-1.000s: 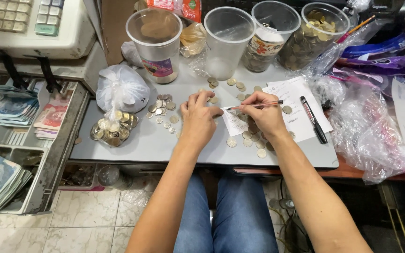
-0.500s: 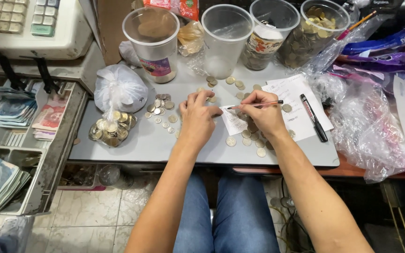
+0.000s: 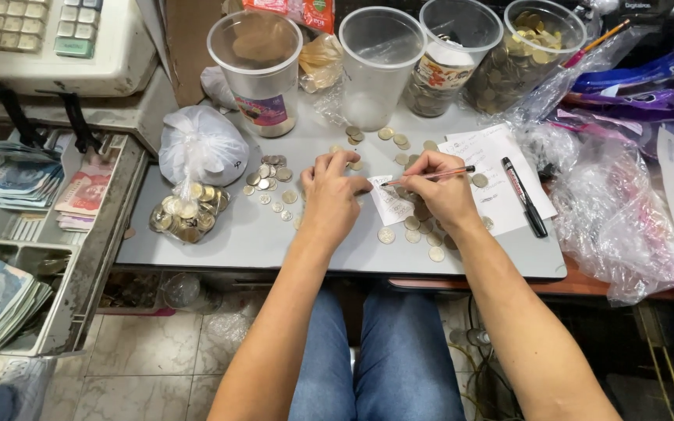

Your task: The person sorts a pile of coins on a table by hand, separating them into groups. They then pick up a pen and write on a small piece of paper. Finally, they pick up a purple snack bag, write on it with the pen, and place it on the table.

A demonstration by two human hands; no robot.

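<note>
My right hand [image 3: 442, 193] grips a thin red pen [image 3: 431, 176] with its tip on a small white paper slip [image 3: 390, 204] lying on the grey table [image 3: 235, 242]. My left hand [image 3: 331, 195] rests on the table at the slip's left edge, fingers curled, holding it down. Loose coins [image 3: 411, 230] lie around and under both hands, with another scatter of coins [image 3: 271, 181] to the left.
Several clear plastic cups [image 3: 380, 66] stand at the back, some holding coins. A tied white bag [image 3: 200, 144] and a clear bag of coins [image 3: 187, 214] sit left. A black marker [image 3: 524, 196] lies on paper [image 3: 501, 168]. Cash drawer with banknotes [image 3: 17, 183] is at left; crumpled plastic bags [image 3: 626, 210] right.
Both hands stay in nearly the same place; the pen tip has shifted only slightly over the slip.
</note>
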